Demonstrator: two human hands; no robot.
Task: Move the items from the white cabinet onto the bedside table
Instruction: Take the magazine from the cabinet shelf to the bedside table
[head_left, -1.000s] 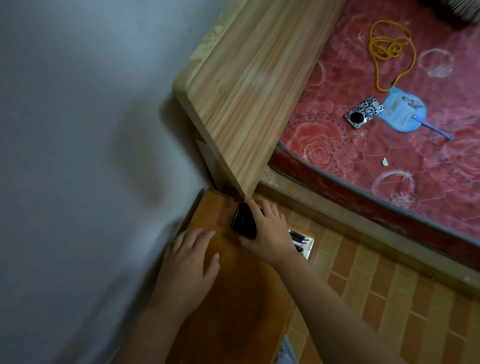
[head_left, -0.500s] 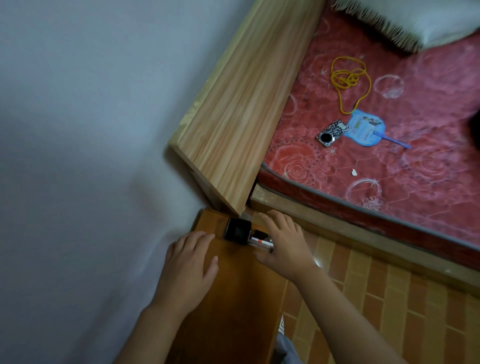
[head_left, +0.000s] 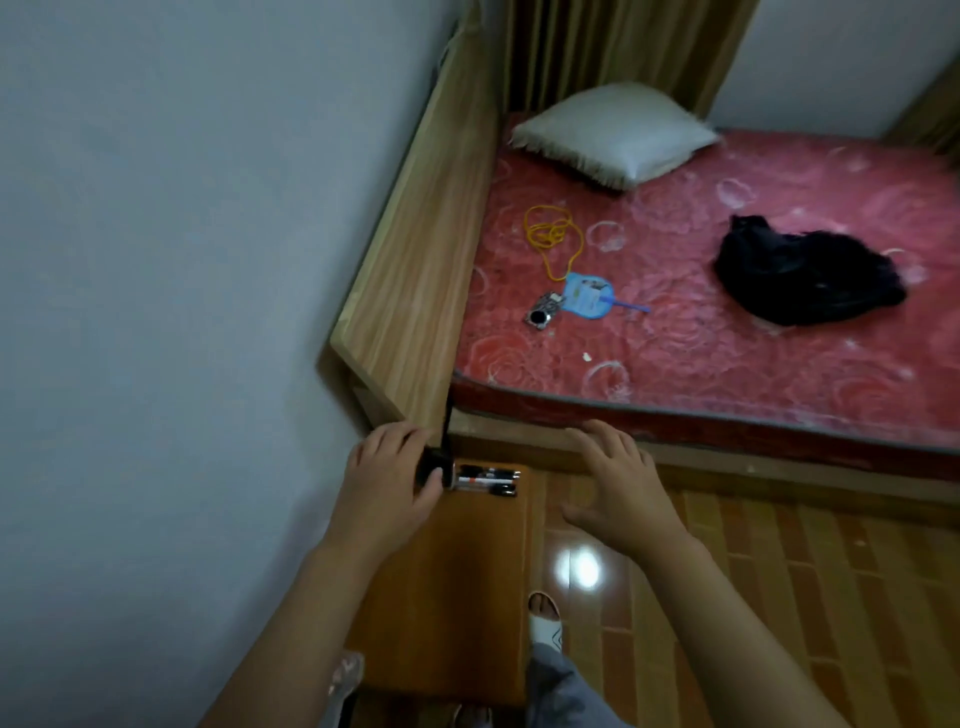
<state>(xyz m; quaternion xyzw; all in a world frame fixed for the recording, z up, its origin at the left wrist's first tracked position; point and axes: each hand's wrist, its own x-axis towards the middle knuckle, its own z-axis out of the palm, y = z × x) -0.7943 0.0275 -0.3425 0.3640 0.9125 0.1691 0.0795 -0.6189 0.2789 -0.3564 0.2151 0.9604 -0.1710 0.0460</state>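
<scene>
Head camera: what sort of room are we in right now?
Most likely a bedroom. A bed with a red floral mattress and a white pillow sits against a wooden headboard, and a small wooden bedside table stands beside it, where the left hand rests.

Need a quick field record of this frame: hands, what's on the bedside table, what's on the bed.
left hand: on the bedside table's far end, fingers and thumb around a small black object
right hand: open, fingers spread, holds nothing, in front of the bed frame
bedside table: orange-brown wood, against the wall
on table: black object; markers lying side by side beside it
on bed: grey pillow, yellow cord, blue hand fan, patterned small case, black cloth
</scene>
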